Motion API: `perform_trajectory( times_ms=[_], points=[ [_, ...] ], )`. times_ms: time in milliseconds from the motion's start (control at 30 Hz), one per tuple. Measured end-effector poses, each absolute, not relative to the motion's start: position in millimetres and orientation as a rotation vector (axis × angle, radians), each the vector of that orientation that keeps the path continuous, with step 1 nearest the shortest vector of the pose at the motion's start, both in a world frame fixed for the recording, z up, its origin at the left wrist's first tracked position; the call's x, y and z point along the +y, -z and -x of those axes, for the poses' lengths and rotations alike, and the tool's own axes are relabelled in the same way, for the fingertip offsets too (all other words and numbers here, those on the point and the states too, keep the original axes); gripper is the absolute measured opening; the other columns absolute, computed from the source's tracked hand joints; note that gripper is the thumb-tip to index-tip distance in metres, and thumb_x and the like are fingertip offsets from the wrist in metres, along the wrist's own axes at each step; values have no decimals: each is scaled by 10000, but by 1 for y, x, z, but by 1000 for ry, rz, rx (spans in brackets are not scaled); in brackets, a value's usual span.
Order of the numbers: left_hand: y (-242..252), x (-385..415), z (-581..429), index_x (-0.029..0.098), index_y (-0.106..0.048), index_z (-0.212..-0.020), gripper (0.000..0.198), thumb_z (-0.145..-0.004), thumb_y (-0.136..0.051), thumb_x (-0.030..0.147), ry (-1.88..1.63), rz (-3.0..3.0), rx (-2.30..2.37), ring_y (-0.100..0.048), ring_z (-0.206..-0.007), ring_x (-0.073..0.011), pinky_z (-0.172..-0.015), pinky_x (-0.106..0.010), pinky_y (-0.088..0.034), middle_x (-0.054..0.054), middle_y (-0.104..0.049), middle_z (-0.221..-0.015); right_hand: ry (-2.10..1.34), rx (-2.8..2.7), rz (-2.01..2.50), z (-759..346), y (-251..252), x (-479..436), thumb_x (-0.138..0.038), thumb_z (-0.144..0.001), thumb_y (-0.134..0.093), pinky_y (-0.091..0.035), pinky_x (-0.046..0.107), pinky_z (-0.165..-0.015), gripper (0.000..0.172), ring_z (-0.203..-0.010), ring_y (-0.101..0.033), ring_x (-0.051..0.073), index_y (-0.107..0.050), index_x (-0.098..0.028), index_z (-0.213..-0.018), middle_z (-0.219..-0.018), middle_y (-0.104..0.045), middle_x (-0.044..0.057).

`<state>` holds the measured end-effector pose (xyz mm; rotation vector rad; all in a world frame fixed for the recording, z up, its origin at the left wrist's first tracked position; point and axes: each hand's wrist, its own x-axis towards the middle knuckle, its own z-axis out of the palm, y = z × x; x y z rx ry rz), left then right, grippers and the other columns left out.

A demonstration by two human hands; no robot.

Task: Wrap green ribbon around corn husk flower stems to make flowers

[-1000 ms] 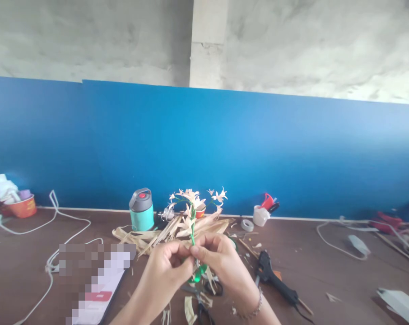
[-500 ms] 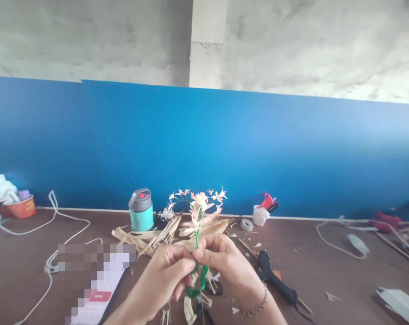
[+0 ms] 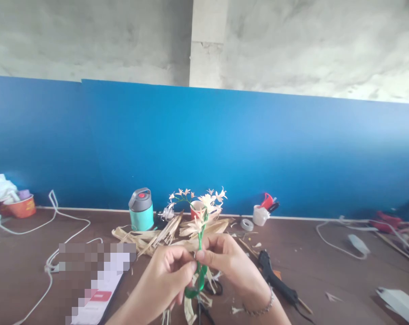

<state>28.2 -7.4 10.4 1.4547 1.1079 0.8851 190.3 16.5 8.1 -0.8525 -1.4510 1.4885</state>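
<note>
In the middle of the head view I hold up a spray of pale artificial flowers on a green-wrapped stem. My right hand pinches that stem between thumb and index finger, just below the blossoms. Close against it, my left hand is closed, thumb on fingers, on a green tape strip that loops below the stem. The left fingertips partly hide where tape and stem meet. Behind the blossoms stands a red and white cup, and smaller flower sprays show beside it.
Dried husks lie beyond my hands, near a teal flask. To the right are a tape roll, a white cup of tools and a black glue gun. A blue partition borders the table.
The held flowers have shifted slightly right and turned, uncovering the red and white cup. Both hands stay close together, with the green strip hanging a little differently.
</note>
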Motion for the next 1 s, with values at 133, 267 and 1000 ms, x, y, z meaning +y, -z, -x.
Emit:
perform_trajectory(
  times_ms=[133,267,1000],
  points=[
    [-8,-5,-28,178,-506,-545,189,-695,-572,272,-838,-1404,1117,-344,-273,-33,-295,-157,-207,65,-483,-409,-1385,-1516,975,-191,-9,15,-470,-611,-780,-223,227,-476,395,-487,-343,64,-574,-135,-578,-524,-480,-46],
    [-8,-6,-29,173,-514,-560,152,-666,-589,252,-870,-1396,1154,-343,-280,-32,-299,-156,-196,71,-482,-418,-1362,-1537,1002,-191,-8,15,-408,-632,-771,-232,228,-469,335,-487,-348,69,-568,-145,-587,-528,-473,-47],
    [-9,-3,-32,169,-528,-587,231,-677,-649,344,-861,-1396,1105,-330,-337,-39,-353,-189,-220,73,-468,-448,-1369,-1467,1040,-186,-1,19,-327,-632,-744,-246,212,-451,278,-462,-360,61,-535,-152,-576,-502,-460,-57]
  ],
)
